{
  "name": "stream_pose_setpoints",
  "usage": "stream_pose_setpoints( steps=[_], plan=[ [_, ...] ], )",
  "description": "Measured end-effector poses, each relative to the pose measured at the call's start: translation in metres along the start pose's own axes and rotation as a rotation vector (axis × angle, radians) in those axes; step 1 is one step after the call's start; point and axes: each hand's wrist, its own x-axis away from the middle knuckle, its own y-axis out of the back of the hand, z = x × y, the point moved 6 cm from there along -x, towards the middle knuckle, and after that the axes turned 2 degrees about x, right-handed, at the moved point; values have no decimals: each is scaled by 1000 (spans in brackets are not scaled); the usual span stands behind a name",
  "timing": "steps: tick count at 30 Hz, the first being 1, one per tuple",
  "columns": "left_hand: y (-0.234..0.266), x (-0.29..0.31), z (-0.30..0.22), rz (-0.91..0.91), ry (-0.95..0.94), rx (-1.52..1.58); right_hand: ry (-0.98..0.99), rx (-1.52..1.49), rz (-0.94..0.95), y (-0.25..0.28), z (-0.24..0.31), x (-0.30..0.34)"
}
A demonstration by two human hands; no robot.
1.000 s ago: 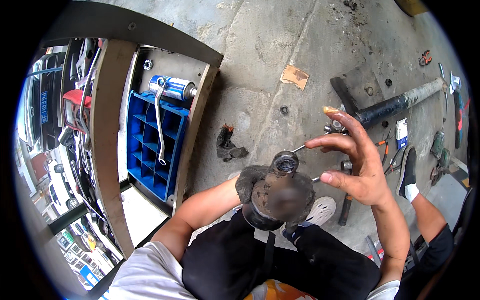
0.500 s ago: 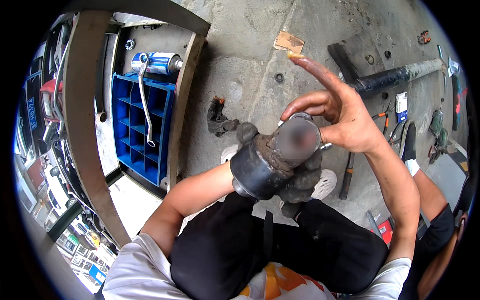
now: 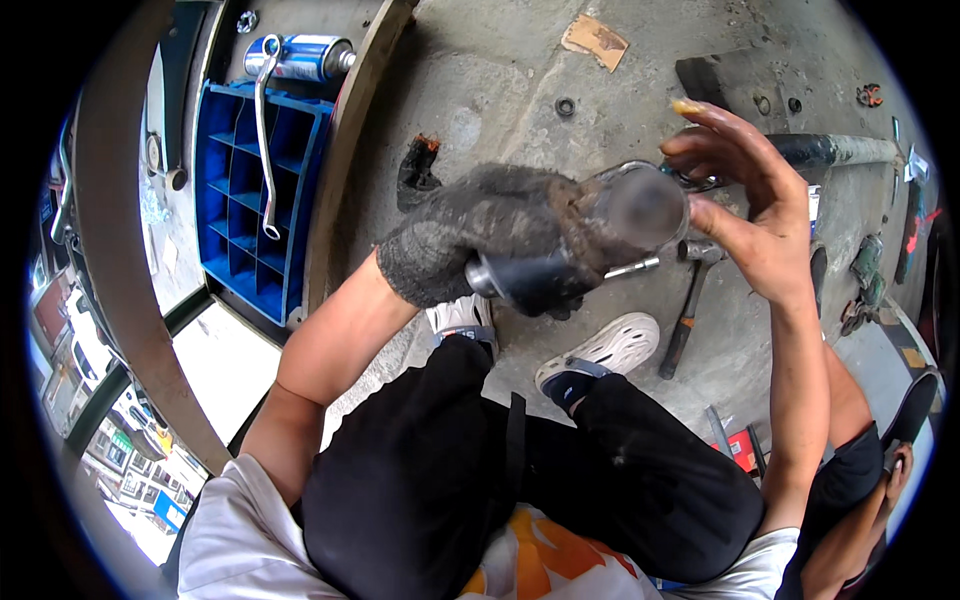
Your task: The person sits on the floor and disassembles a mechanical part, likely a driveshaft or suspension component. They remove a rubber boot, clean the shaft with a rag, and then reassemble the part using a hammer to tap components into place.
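Note:
A dark grey, soiled glove covers my left hand (image 3: pixel 480 225), which is closed around a black cylindrical metal part (image 3: pixel 545 283). Brown grease coats the part's neck, and its round end (image 3: pixel 645 208) looks blurred. My bare right hand (image 3: pixel 755 205) is beside that end on the right. Its fingers are spread and curved, with the thumb close to the rim; I cannot tell whether it touches. Yellowish grease marks the index fingertip. Something dark and shiny shows between these fingers and the rim, too unclear to name.
A blue compartment tray (image 3: pixel 222 180) at left carries a combination wrench (image 3: pixel 266 150) and a spray can (image 3: pixel 305 58). On the floor lie a hammer (image 3: pixel 683 325), a cardboard scrap (image 3: pixel 595 42), a dark glove (image 3: pixel 415 172) and a long shaft (image 3: pixel 850 150). Another person's arm (image 3: pixel 845 540) is at lower right.
My left hand has come up around the part from the left, its glove now plainly visible. The part's end has shifted up and right, and my right hand has moved right with it.

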Motion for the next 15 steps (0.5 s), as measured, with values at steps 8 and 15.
stream_pose_setpoints(
  steps=[8,15],
  plan=[
    [13,-3,4,-117,17,174,282,394,23,3,25,17],
    [6,-10,-4,-151,42,237,466,696,185,-1,36,8]
  ],
)
